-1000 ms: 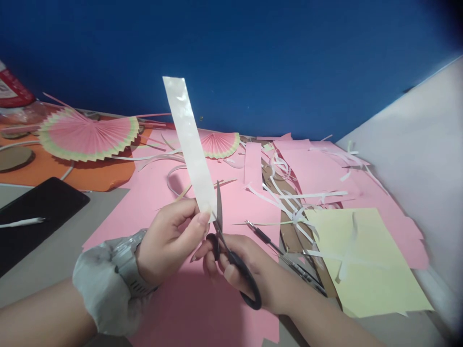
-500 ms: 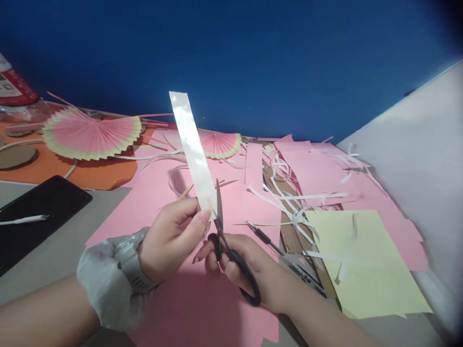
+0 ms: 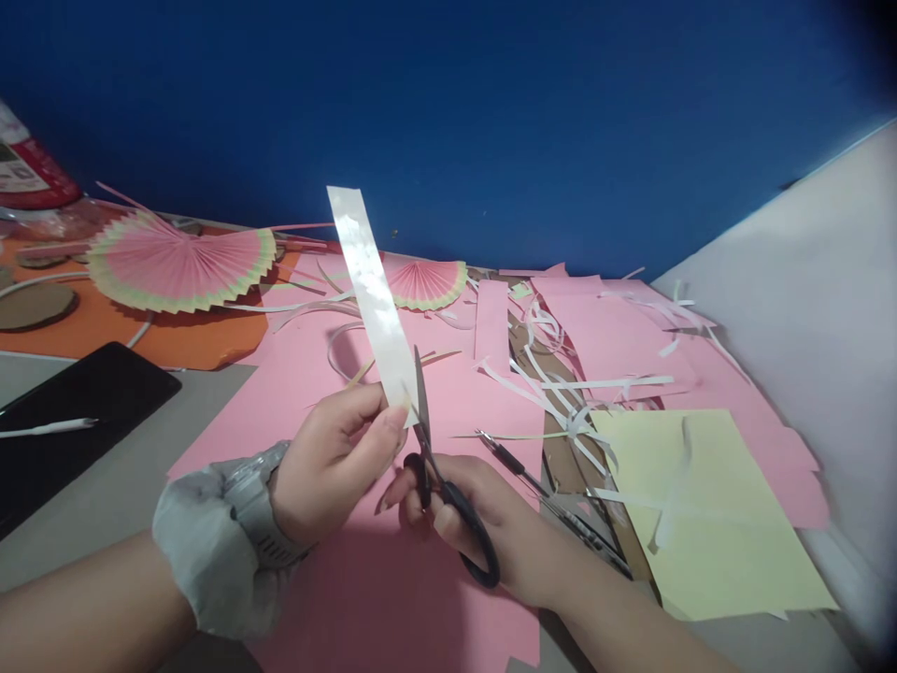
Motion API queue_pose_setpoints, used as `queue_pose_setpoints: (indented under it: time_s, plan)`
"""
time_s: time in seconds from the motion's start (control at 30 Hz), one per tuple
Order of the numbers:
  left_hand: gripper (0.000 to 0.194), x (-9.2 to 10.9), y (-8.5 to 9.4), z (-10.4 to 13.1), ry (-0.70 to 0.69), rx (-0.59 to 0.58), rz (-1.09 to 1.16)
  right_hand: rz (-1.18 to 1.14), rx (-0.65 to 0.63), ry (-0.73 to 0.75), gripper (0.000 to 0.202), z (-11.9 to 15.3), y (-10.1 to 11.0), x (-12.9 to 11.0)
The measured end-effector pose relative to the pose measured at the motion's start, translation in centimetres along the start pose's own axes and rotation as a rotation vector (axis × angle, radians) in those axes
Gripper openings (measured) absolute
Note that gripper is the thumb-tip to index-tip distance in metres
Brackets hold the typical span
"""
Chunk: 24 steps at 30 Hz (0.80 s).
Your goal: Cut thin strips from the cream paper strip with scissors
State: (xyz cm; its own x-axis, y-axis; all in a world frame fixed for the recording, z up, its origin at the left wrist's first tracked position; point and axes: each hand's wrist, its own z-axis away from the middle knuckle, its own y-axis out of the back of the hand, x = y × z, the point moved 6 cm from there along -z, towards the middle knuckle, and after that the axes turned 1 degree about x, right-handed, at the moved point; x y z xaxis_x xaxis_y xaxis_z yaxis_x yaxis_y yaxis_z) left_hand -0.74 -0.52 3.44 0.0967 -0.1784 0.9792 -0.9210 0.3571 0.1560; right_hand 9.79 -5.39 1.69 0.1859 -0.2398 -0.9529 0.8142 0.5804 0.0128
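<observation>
Right now, the white strip stands on a slant near the middle of the frame, its long axis running from lower right to upper left, with the free end pointing up against the blue wall. Its lower end sits at the fingertips of the left hand, so nearly all of its length rises above that hand. Thumb and forefinger are pinched together on the strip. The right hand, just right of and below the left, is curled round the handles of the scissors, fingers in the loops. One blade points up, close along the strip's lower right edge; how far apart the blades are I cannot tell.

Compared with a second ago, the strip's top end sits lower in the frame, and the scissors' tip is slightly farther left. Both hands keep the same hold.

Beneath the hands lies a pink sheet. Two pens lie right of the right hand, with a yellow sheet at lower right. A large pink fan rests at upper left, a smaller fan just behind the strip.
</observation>
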Motion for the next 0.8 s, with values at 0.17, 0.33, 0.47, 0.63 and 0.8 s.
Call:
queue_pose_setpoints:
  time_s: [0.17, 0.33, 0.47, 0.63, 0.8]
  plan:
    - [0.03, -0.21, -0.1, 0.02, 0.014, -0.005, 0.038, 0.008, 0.009, 0.007, 0.061, -0.04, 0.07, 0.01]
    - [0.03, -0.11, -0.29, -0.04, -0.007, -0.007, 0.05, 0.016, 0.02, 0.012, 0.063, -0.06, 0.0, 0.4]
    - [0.03, 0.0, -0.14, -0.1, -0.023, 0.004, 0.04, 0.026, 0.029, 0.019, 0.064, -0.11, 0.03, 0.69]
    - [0.03, -0.18, 0.01, -0.17, -0.016, 0.017, 0.005, 0.043, 0.036, 0.024, 0.063, -0.16, 0.1, 0.74]
    - [0.032, -0.31, 0.13, -0.01, -0.024, 0.039, -0.051, 0.028, 0.046, 0.025, 0.063, -0.2, 0.13, 0.83]
